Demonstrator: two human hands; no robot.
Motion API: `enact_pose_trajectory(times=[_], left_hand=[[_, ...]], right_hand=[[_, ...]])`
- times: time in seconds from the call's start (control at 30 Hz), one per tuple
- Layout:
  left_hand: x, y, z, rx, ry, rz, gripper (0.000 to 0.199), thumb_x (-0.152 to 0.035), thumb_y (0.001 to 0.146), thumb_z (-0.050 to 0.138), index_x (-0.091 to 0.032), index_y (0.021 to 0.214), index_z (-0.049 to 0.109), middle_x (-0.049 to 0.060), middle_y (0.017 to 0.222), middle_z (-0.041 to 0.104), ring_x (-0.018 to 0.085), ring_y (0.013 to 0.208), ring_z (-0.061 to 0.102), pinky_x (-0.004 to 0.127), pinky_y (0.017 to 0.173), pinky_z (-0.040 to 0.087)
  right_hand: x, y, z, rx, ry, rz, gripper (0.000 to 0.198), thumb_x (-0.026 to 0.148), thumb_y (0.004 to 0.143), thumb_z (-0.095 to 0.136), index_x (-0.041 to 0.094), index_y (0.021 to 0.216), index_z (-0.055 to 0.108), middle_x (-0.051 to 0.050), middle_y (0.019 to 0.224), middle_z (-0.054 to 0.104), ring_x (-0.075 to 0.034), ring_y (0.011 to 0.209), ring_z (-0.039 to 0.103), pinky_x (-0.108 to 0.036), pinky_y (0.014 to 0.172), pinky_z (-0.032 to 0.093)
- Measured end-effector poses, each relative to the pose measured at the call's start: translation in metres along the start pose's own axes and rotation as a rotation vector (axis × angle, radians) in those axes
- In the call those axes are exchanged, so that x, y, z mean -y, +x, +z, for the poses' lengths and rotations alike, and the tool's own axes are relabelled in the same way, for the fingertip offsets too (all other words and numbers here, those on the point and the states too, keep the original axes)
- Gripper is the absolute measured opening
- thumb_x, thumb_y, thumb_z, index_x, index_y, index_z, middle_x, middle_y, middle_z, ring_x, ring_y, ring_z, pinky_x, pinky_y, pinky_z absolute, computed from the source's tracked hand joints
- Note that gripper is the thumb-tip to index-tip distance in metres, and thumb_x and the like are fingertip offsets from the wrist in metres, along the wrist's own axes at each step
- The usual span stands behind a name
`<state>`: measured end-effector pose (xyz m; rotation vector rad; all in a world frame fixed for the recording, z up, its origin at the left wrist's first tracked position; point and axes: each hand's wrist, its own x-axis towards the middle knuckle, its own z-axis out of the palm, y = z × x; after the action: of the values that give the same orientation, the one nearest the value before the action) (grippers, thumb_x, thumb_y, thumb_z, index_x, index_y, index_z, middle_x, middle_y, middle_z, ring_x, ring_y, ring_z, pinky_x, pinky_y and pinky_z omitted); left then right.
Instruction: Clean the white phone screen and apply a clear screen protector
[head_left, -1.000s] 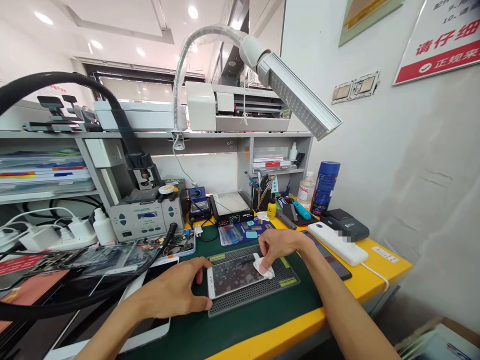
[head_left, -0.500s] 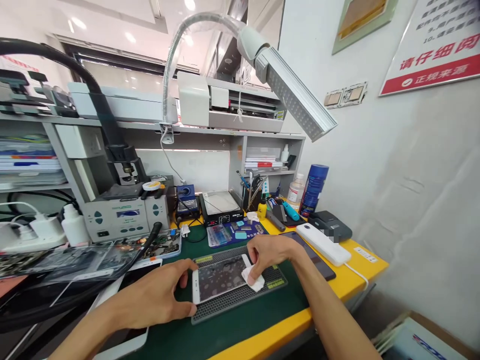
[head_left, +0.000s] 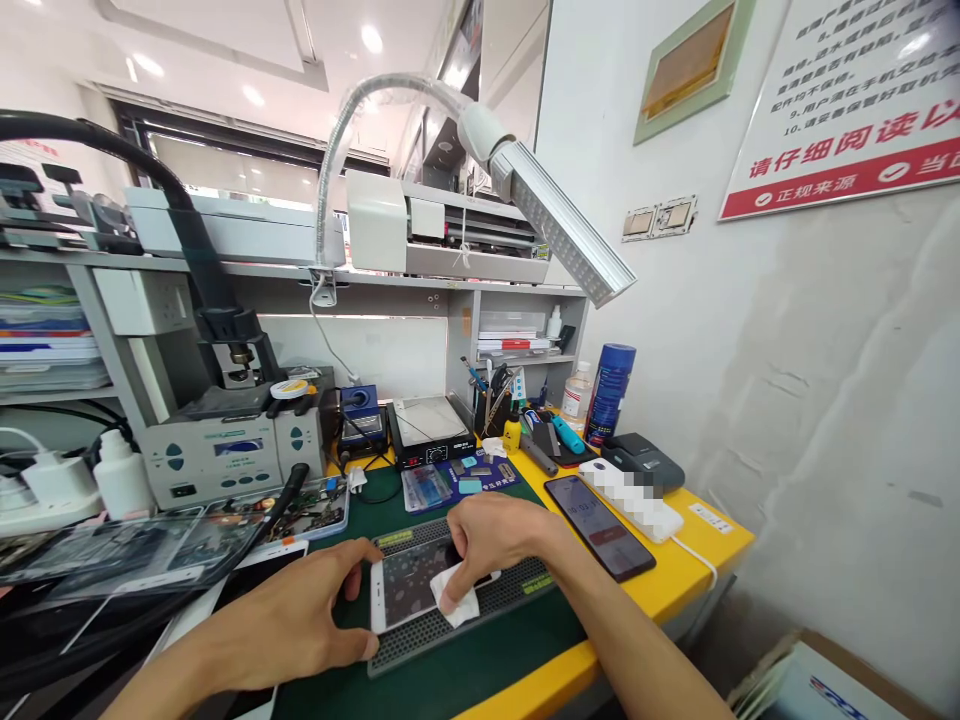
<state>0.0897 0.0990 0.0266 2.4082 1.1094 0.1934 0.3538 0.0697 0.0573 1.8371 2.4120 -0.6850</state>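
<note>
A white-framed smartphone (head_left: 406,588) lies flat on a grey perforated mat (head_left: 411,650), its dark screen dotted with cloudy spots. My left hand (head_left: 300,612) braces the phone's left end, with the thumb at the near corner and the fingers at the far one. Under the fingers of my right hand (head_left: 496,538) is a folded white wipe (head_left: 463,606), pressed onto the screen right of its middle. That hand hides part of the phone's right half.
On the right lie a second phone (head_left: 600,528) with a lit screen and a white power strip (head_left: 637,505). Behind the mat stand a heating plate (head_left: 431,432) and a yellow bottle (head_left: 511,434). A soldering station (head_left: 225,455) and circuit boards (head_left: 315,510) fill the left. A lamp (head_left: 562,225) hangs above.
My right hand has slid the wipe leftward along the screen, away from the phone's right end. My left hand keeps its grip. The second phone's screen has lit up, and the view has shifted slightly.
</note>
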Motion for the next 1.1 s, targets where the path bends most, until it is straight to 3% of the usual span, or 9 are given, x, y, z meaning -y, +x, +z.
enact_pose_trajectory(times=[0.1, 0.3, 0.5, 0.67, 0.83, 1.1], left_hand=[[0.005, 0.000, -0.001, 0.098, -0.022, 0.017, 0.052, -0.046, 0.076, 0.066, -0.024, 0.122, 0.055, -0.001, 0.098, 0.063, 0.020, 0.086, 0.059, 0.027, 0.070, 0.043], [0.008, 0.002, -0.005, 0.134, -0.078, 0.028, 0.046, -0.030, 0.084, 0.049, -0.020, 0.129, 0.051, 0.002, 0.099, 0.065, 0.019, 0.084, 0.060, 0.028, 0.074, 0.044], [0.003, 0.000, -0.012, 0.104, -0.044, 0.099, 0.041, -0.021, 0.082, 0.046, -0.019, 0.121, 0.059, 0.005, 0.097, 0.068, 0.020, 0.080, 0.061, 0.029, 0.070, 0.044], [0.006, 0.000, -0.010, 0.090, -0.056, 0.118, 0.044, -0.023, 0.082, 0.048, -0.019, 0.125, 0.057, 0.007, 0.100, 0.069, 0.022, 0.086, 0.062, 0.029, 0.071, 0.046], [0.009, 0.001, -0.007, 0.066, -0.046, 0.120, 0.044, -0.025, 0.085, 0.047, -0.019, 0.126, 0.058, 0.009, 0.107, 0.068, 0.024, 0.091, 0.062, 0.030, 0.074, 0.047], [0.012, 0.003, -0.004, 0.070, -0.044, 0.127, 0.043, -0.023, 0.085, 0.044, -0.019, 0.126, 0.055, 0.007, 0.100, 0.067, 0.023, 0.090, 0.061, 0.029, 0.075, 0.046]], right_hand=[[0.015, 0.006, -0.001, 0.004, -0.069, -0.005, 0.056, 0.067, 0.048, 0.079, 0.021, 0.058, 0.048, 0.002, 0.057, 0.052, -0.015, 0.057, 0.048, -0.026, 0.048, 0.023], [0.037, 0.020, -0.004, 0.042, -0.121, -0.131, 0.058, 0.072, 0.050, 0.076, 0.021, 0.066, 0.055, 0.001, 0.064, 0.053, -0.018, 0.063, 0.052, -0.026, 0.051, 0.025], [0.048, 0.038, -0.001, -0.003, -0.208, -0.272, 0.083, 0.076, 0.046, 0.075, 0.019, 0.103, 0.059, -0.009, 0.101, 0.055, -0.030, 0.094, 0.053, -0.029, 0.064, 0.038], [0.050, 0.045, 0.004, 0.058, -0.165, -0.280, 0.090, 0.078, 0.052, 0.071, 0.016, 0.115, 0.054, -0.011, 0.108, 0.054, -0.034, 0.101, 0.053, -0.034, 0.072, 0.042], [0.048, 0.046, 0.005, 0.073, -0.079, -0.229, 0.099, 0.081, 0.048, 0.072, 0.017, 0.120, 0.050, -0.013, 0.117, 0.054, -0.035, 0.108, 0.052, -0.036, 0.078, 0.042], [0.041, 0.051, 0.005, 0.100, -0.005, -0.218, 0.097, 0.079, 0.048, 0.074, 0.020, 0.121, 0.048, -0.011, 0.123, 0.053, -0.032, 0.109, 0.054, -0.032, 0.076, 0.041]])
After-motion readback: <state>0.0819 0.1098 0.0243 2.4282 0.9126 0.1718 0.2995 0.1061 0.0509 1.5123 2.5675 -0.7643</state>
